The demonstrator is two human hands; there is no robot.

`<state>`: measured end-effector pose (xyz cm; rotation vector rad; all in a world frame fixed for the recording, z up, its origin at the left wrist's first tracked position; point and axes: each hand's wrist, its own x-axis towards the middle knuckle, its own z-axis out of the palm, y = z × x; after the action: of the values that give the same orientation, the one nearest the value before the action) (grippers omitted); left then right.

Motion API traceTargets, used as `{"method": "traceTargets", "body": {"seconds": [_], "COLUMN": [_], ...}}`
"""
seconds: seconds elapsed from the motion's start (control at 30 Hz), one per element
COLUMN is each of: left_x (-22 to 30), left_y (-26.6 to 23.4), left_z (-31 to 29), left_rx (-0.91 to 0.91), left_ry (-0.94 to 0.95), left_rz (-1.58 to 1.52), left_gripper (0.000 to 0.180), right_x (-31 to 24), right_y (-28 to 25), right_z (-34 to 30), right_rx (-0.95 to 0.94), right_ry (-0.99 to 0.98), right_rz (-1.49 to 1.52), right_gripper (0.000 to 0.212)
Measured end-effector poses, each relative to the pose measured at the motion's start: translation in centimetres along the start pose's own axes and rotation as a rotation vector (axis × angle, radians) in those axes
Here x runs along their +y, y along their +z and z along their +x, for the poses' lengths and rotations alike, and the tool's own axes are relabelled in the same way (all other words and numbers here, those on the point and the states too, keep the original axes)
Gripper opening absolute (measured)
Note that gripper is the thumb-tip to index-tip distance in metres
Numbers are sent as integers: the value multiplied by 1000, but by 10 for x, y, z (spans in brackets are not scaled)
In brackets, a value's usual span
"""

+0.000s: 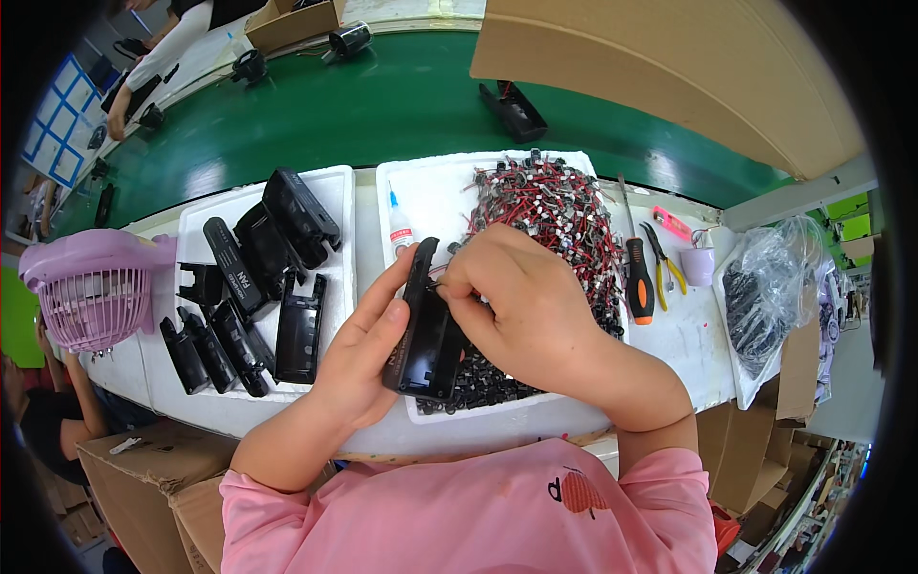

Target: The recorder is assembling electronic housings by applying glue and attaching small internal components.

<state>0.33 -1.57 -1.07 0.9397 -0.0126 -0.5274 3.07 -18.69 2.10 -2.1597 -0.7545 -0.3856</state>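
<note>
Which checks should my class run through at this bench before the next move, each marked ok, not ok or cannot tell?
1. Black plastic housing held by the left hand: ok.
2. Right hand positioned at the housing's upper end: ok.
3. Whether its pinch holds a part: cannot tell, too hidden.
4. Wired components in the white foam tray untangled: not ok, heaped together.
5. Screwdriver and pliers lying right of that tray: ok.
</note>
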Motion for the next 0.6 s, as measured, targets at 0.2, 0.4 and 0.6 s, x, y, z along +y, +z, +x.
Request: {"method": "traceTargets", "body": {"seconds": [0.2,0.4,0.6], "left_x": [0,-2,0], "left_y": [0,0,1], "left_z": [1,1,-1], "left_rx": [-3,-35,-9], "left_ry": [9,16,-4], "left_rz": [1,-66,27], "left_gripper": [62,57,63], "right_x": [3,2,0], "right_y": [0,0,-2], "right_z": [-1,-1,0], "right_rx": [-24,-19,6], "right_ry": [-40,-16,44], "right_rz": [-38,-35,4], "right_gripper": [16,15,18]}}
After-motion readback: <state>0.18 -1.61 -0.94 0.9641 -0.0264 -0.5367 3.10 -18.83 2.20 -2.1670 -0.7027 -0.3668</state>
